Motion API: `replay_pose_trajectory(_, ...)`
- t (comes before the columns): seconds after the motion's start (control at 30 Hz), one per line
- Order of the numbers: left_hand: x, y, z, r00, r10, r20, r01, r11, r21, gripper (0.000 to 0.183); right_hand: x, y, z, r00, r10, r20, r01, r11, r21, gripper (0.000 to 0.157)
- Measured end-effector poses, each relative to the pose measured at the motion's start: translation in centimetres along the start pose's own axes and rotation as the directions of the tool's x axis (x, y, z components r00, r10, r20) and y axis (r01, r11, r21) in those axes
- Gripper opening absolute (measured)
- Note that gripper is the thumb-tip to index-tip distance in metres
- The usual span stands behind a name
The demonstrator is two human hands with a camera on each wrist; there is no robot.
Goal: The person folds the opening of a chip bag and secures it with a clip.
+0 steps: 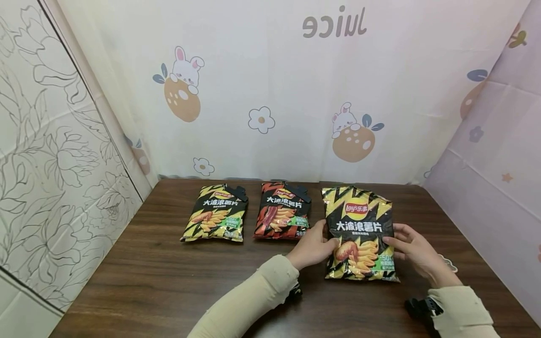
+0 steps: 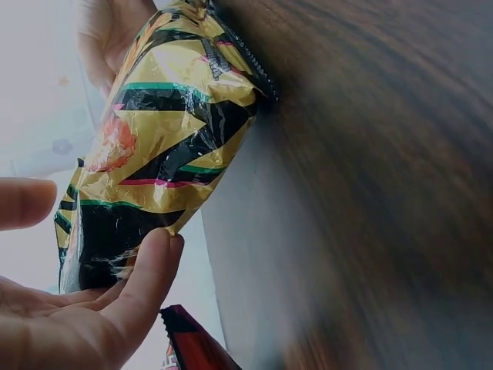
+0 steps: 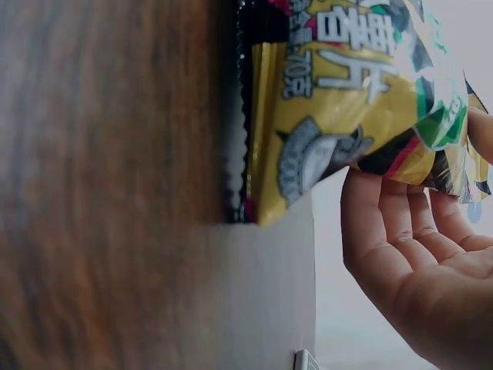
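A black and yellow bag of potato chips (image 1: 359,234) stands nearly upright at the right side of the table, its printed front toward me. My left hand (image 1: 313,244) grips its left edge, thumb in front and fingers around the back. On the opposite edge, my right hand (image 1: 416,249) holds it the same way. The left wrist view shows the fingers (image 2: 150,266) against the bag's foil. In the right wrist view, the bag's crimped bottom seam (image 3: 250,139) is close to the tabletop, and several fingers (image 3: 397,208) lie against its back.
Another yellow chip bag (image 1: 215,216) and a red chip bag (image 1: 281,213) lie side by side toward the back, each with a black clip at its top right corner. A small white-edged item (image 1: 448,264) lies beyond my right wrist. A printed curtain (image 1: 262,84) hangs behind the table.
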State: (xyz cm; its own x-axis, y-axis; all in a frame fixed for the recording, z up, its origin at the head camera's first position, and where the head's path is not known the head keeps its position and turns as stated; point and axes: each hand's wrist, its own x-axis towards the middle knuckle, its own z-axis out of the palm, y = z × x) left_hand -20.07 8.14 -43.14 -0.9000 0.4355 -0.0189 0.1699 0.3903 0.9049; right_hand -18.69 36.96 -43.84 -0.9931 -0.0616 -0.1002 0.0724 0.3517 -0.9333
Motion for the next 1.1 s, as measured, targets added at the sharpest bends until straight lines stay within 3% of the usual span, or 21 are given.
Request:
replay_pose_trajectory(0.27,-0.6,-0.3,-0.5,1.000,0.001,-0.015,-0.001,0.999,0.040,0.068,-0.2,-0.3,0.5,0.999,-0.029,0.045,0.028,0.999,0.037,0.038)
replay_pose_trajectory(0.5,-0.9,-0.5,-1.3,1.000,0.005,-0.007,-0.005,1.000,-0.005,0.066,-0.3,-0.7,1.0,0.997,-0.023,0.074,0.020,0.999,0.050,0.037)
replay_pose_trajectory(0.97,-0.6,-1.4,-1.9,1.000,0.030,0.006,-0.029,0.995,-0.099,0.066,-0.5,-1.1,1.4,0.994,-0.051,0.098,0.050,0.999,0.014,0.062)
replay_pose_trajectory(1.1,-0.7,-1.7,-2.2,0.999,0.037,0.004,-0.037,0.995,-0.089,0.064,-0.6,-1.3,1.6,0.995,-0.049,0.089,0.049,0.999,0.005,0.066)
